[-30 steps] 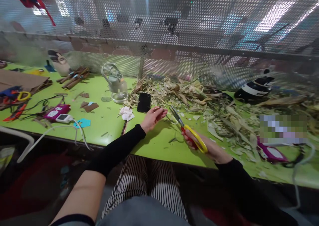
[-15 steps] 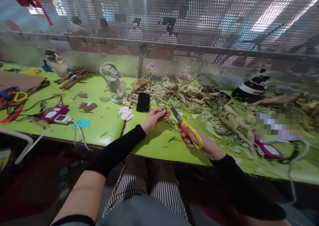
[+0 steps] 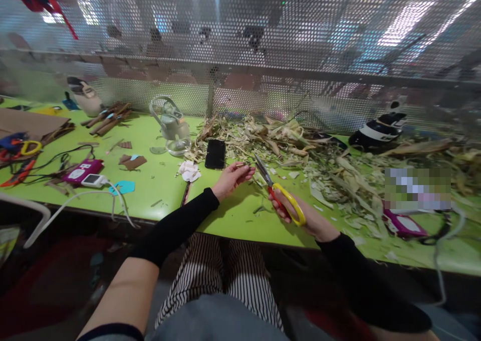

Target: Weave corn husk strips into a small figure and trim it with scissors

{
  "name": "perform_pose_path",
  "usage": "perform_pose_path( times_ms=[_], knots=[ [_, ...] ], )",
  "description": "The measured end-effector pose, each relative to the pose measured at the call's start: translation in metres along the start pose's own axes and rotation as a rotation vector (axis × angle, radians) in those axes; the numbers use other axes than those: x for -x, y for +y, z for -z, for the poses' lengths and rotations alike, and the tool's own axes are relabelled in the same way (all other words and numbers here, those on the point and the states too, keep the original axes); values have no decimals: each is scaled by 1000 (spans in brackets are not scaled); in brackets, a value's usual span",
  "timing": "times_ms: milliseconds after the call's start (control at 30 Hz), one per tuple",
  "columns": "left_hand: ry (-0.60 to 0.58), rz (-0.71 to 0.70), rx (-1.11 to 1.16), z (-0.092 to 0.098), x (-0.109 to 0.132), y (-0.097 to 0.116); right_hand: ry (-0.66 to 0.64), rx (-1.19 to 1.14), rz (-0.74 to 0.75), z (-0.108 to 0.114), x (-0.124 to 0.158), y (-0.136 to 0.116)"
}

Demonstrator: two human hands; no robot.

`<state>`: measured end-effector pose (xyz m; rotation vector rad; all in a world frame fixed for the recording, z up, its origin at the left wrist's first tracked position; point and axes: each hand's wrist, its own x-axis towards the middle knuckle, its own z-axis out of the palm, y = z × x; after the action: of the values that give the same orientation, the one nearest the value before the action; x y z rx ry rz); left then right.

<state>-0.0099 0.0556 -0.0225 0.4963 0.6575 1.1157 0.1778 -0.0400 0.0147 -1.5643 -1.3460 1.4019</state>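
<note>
Scissors (image 3: 287, 203) with yellow and red handles are gripped in my right hand (image 3: 306, 215). Their metal blades point up and to the left, toward my other hand. My left hand (image 3: 230, 179) is closed in a pinch just left of the blade tips. Something small and thin sits at its fingertips, too small to name. Beyond both hands, a heap of dry husks and shreds (image 3: 278, 140) spreads over the green table (image 3: 240, 225). A black phone (image 3: 215, 154) lies just behind my left hand, and crumpled white paper (image 3: 189, 171) is to its left.
A clear jug with a handle (image 3: 176, 130) stands behind the paper. Leftward are a purple box (image 3: 83, 172) with cables, brown sticks (image 3: 112, 118) and cardboard (image 3: 32, 123). At right are another purple box (image 3: 404, 225) and a black-and-white bottle (image 3: 378, 130). A perforated metal screen (image 3: 240, 40) rises behind.
Both hands and the scissors stay almost in place. The view has shifted very slightly.
</note>
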Motion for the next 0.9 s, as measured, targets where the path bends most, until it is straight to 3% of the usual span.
perform_pose_path(
  times_ms=[367, 667, 900],
  knots=[
    [-13, 11, 19, -1, 2, 2, -4, -49, -20, 2, -2, 3],
    [-10, 21, 34, 0, 1, 3, 76, -65, -18, 9, -4, 11],
    [14, 24, 44, 1, 0, 4, 44, -64, -34, 13, -5, 16]
  ],
)
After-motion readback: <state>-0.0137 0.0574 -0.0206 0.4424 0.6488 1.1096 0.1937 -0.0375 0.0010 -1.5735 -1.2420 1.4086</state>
